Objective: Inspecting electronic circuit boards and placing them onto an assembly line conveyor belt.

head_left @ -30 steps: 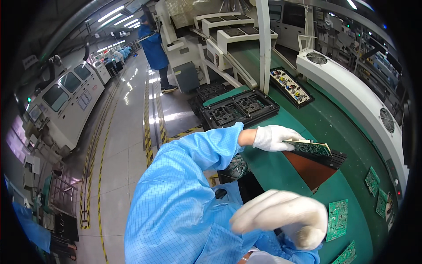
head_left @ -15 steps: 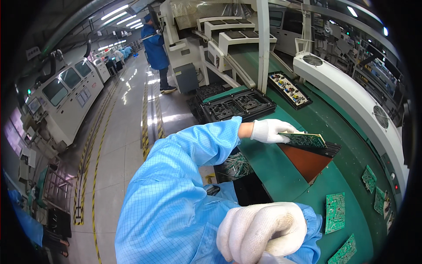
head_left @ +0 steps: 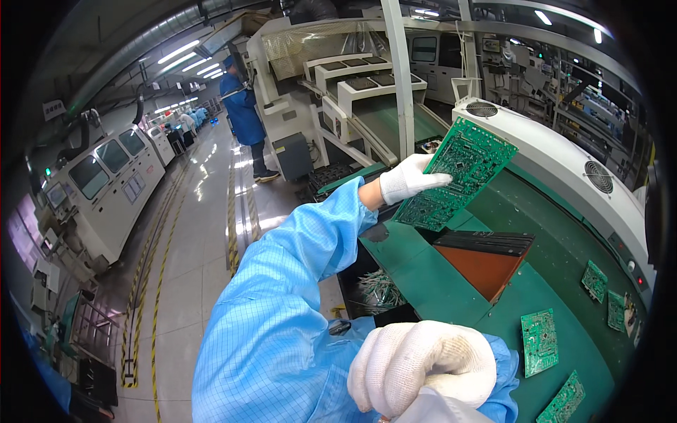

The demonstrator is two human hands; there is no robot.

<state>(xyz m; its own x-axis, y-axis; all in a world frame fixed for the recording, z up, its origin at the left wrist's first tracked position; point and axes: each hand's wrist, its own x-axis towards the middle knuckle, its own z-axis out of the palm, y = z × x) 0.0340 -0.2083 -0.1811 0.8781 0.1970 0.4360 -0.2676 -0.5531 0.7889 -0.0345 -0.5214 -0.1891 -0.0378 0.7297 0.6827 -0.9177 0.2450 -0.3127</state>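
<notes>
Since the earlier frame, the green circuit board [head_left: 455,173] had been lifted off the stack of dark trays [head_left: 486,243] and tilted up on edge, held in the air above the green bench [head_left: 437,282]. It was gripped at its left edge by the fingers of the gloved left hand [head_left: 409,180]. The gloved right hand [head_left: 423,363] was held low and close to the camera, its fingers curled shut into a loose fist; whether anything was held inside could not be told. Smaller green boards [head_left: 539,342] were laid flat on the bench, well apart from both hands.
</notes>
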